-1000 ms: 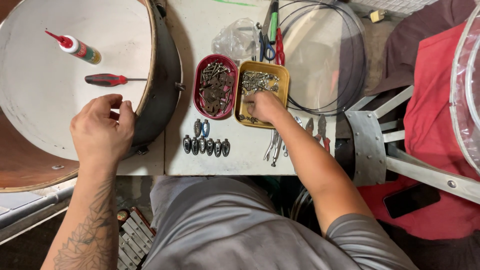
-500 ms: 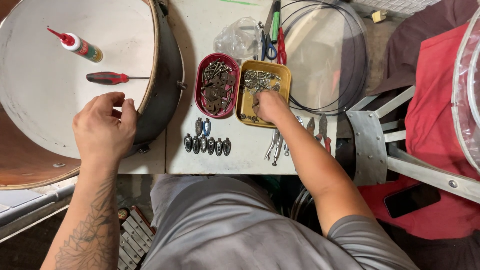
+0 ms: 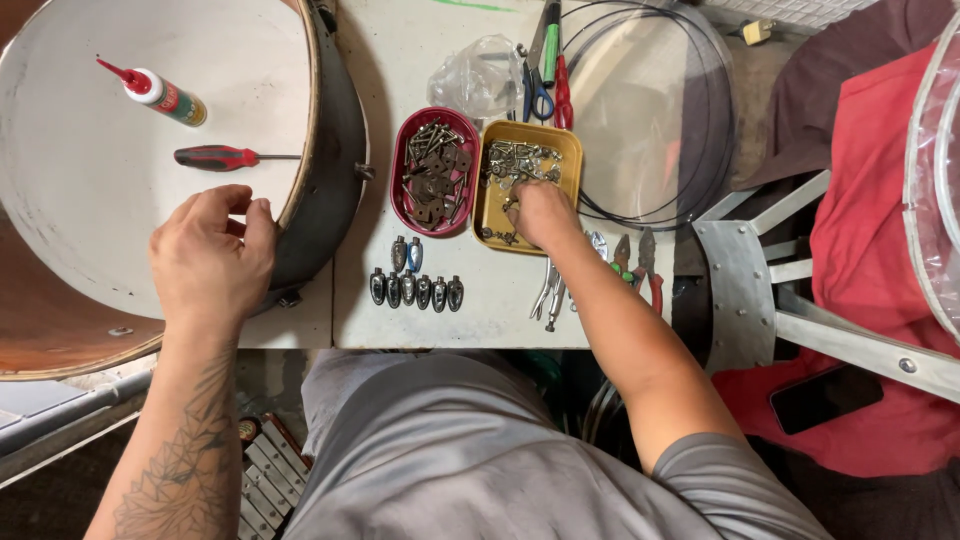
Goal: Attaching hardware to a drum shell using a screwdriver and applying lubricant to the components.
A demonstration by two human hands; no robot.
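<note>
From the head camera, looking down at the table (image 3: 480, 310), we see our right hand (image 3: 540, 215) dipped into the yellow tray (image 3: 573, 150) of small metal screws and fittings (image 3: 520, 160), its fingers curled down among the pieces so that we cannot tell whether they have pinched one, while our left hand (image 3: 212, 262) rests with loosely bent fingers on the rim of the big drum (image 3: 330, 200), gripping nothing we can make out. We judge those bits light, hard and slippery, best pinched singly between thumb and fingertip, beside the red tray (image 3: 400, 160) of darker hardware and the row of drum lugs (image 3: 415, 290).
</note>
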